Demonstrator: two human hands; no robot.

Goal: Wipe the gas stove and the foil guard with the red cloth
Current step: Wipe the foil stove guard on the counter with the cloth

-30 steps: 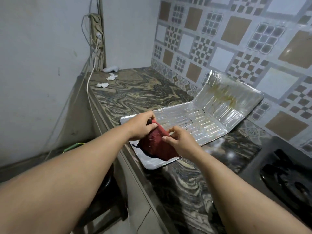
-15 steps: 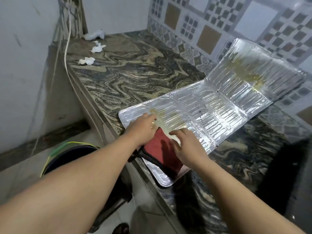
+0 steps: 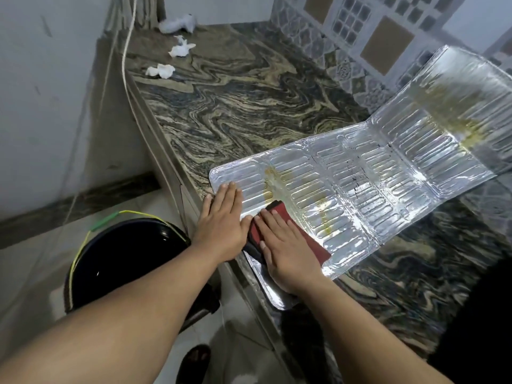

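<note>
The silver foil guard (image 3: 360,187) lies unfolded on the marbled counter, its far panel propped up against the tiled wall, with yellow-brown grease stains near its left end and on the raised panel. The red cloth (image 3: 307,239) lies flat on the guard's near left corner. My right hand (image 3: 285,250) presses flat on the cloth with straight fingers. My left hand (image 3: 221,225) rests flat on the guard's left edge beside the cloth, fingers straight. The gas stove is only a dark blurred shape (image 3: 484,314) at the right edge.
A dark bucket (image 3: 122,259) with a yellow-green handle stands on the floor left of the counter edge. Crumpled white tissues (image 3: 160,71) lie at the counter's far left corner. A white cable (image 3: 126,59) hangs down the left wall. Bare marbled counter (image 3: 249,106) stretches behind the guard.
Both hands went from holding the bunched cloth above the guard to lying flat; the cloth is now spread on the foil under my right hand. The view has tilted down and left.
</note>
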